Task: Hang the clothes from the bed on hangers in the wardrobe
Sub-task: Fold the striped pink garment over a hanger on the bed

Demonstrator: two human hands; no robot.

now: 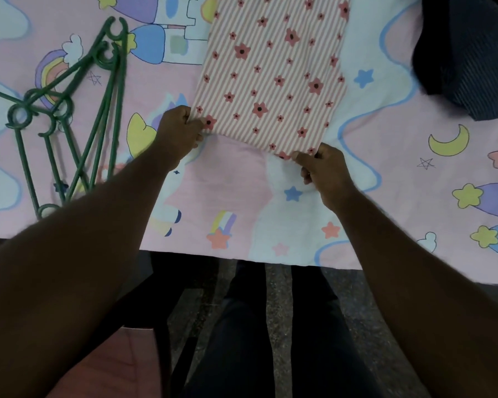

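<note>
Left hand [179, 130] and right hand [325, 170] each pinch a near corner of a striped, flowered garment [270, 76] lying flat on the bedsheet [242, 196]; green hangers [69, 110] lie far left.

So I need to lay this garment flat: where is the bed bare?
Bare sheet lies between the green hangers and the striped floral garment, and between that garment and the dark clothing. The near edge of the bedsheet is free too. The left side is crowded.
</note>
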